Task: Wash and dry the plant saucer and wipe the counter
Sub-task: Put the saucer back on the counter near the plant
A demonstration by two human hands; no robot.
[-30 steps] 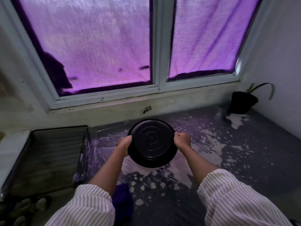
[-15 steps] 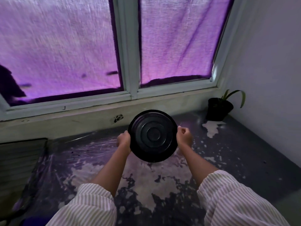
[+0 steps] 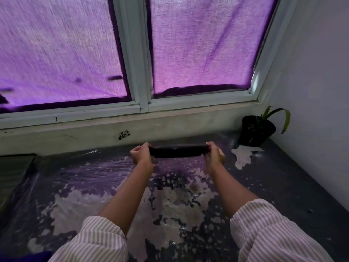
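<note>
Edge-on, black saucer (image 3: 178, 151) — thin, dark, level — gripped by left hand (image 3: 140, 154) and right hand (image 3: 215, 155).

Black saucer (image 3: 178, 151), seen edge-on and roughly level, held up near the back edge of the dark counter (image 3: 283, 186), blotched pale, possibly wet.

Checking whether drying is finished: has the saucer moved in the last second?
Yes. The saucer shifted right, away from the wall mark toward the pot, and tipped from face-on to edge-on.
</note>
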